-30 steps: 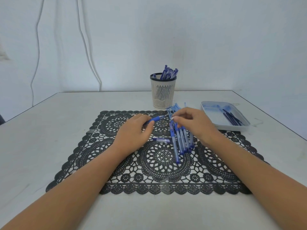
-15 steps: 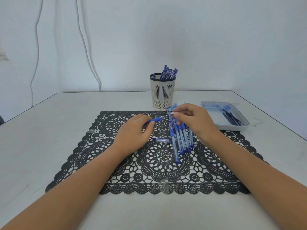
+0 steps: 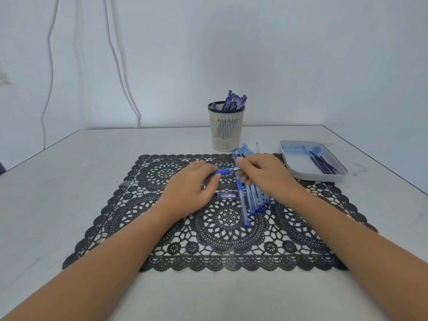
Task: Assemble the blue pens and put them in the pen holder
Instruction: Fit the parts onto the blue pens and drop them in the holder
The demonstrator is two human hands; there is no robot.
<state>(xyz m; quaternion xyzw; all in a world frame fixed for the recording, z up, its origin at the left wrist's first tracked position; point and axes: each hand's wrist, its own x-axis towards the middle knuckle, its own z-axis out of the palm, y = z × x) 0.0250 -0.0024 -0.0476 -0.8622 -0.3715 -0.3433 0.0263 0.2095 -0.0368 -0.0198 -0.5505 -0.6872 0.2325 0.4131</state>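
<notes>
A blue pen (image 3: 223, 171) with a dark blue grip is held between the two hands, roughly level and just above the mat. Its rear part is gripped by the left hand (image 3: 192, 188), with thumb and fingers curled round it. Its tip end is pinched between the thumb and curled fingers of the right hand (image 3: 266, 176). Whether a separate small piece is held at that tip cannot be told.

A bundle of pens (image 3: 253, 200) is laid side by side beneath the right hand's fingers, running from just beyond the fingertips back toward the person. One longer pen reaches nearer than the rest. A loose cap (image 3: 225, 195) is seen lying on its side just near of the left thumb, between the two hands and just beside the bundle.

Beyond both hands, just past the far edge of the mat, the pen holder (image 3: 225, 133) stands upright, and finished pens (image 3: 234, 100) are stood in it.

To the right of the right hand, near the mat's far corner, a shallow tray (image 3: 312, 178) is set, with dark refills (image 3: 324, 164) lying in it.

A black lace mat (image 3: 162, 230) is spread under both hands and forearms, on a pale table (image 3: 69, 181). Two cables (image 3: 120, 66) are hung on the wall, well beyond the left hand.
</notes>
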